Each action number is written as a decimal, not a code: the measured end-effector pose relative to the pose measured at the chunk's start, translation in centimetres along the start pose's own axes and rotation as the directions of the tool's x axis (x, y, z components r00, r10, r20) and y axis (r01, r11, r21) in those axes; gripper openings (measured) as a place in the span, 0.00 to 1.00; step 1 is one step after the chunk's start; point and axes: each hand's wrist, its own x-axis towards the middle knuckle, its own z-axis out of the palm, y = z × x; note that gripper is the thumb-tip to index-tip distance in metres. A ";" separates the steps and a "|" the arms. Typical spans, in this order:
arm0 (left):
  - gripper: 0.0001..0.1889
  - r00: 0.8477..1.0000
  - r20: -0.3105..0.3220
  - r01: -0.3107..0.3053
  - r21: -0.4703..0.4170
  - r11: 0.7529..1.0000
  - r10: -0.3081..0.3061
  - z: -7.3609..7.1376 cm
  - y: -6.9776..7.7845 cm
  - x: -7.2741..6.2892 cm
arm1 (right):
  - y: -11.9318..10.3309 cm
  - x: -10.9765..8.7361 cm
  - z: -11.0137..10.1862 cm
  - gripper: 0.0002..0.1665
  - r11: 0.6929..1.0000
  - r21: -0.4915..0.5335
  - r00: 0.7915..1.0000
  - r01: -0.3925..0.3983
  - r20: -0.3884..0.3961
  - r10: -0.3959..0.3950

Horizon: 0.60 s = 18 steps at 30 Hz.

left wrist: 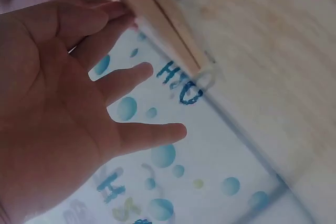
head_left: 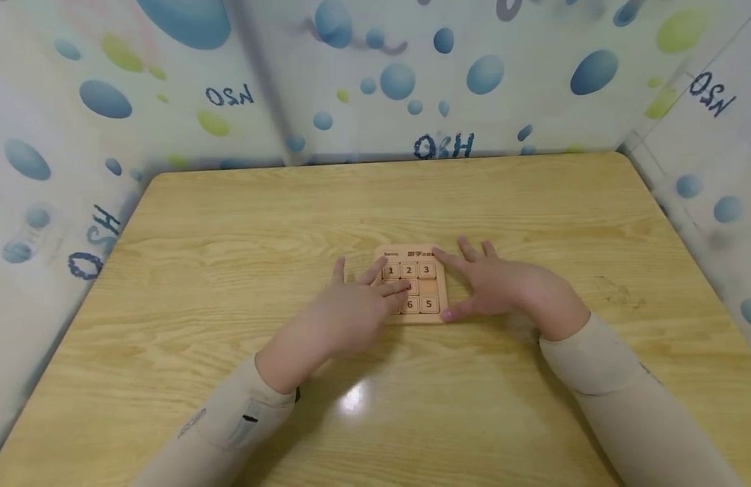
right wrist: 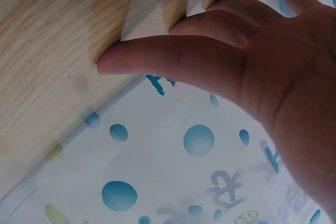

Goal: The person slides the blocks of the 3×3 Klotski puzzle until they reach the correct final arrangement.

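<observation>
A wooden number slide puzzle lies flat on the table in the head view. Its top row reads 1, 2, 3, and 6 and 5 show at the bottom. A bare slot is at the right of the middle row. My left hand reaches over the puzzle's left side, straight fingers touching the middle tile and hiding the left tiles. My right hand is at the right side, spread, with index finger and thumb at the upper and lower right corners. In the left wrist view the puzzle's edge shows beside the fingers.
The light wooden table extends around the puzzle on all sides. Behind it and to both sides stands a white wall printed with blue and green drops and lettering.
</observation>
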 end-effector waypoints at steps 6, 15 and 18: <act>0.31 0.988 -0.046 -0.145 0.051 0.988 0.148 -0.1 1.7 -0.3 | -0.1 0.0 -0.1 0.67 1.000 -0.003 1.000 0.002 -0.002 -0.002; 0.33 0.995 -0.049 -0.088 0.067 0.994 0.091 -0.6 1.6 1.2 | -0.1 0.0 -0.2 0.66 1.000 -0.006 1.000 0.001 0.013 -0.001; 0.30 0.996 -0.048 -0.079 0.051 0.996 0.081 -0.3 1.1 0.5 | -0.3 0.0 -0.3 0.66 1.000 -0.011 1.000 0.000 0.018 0.001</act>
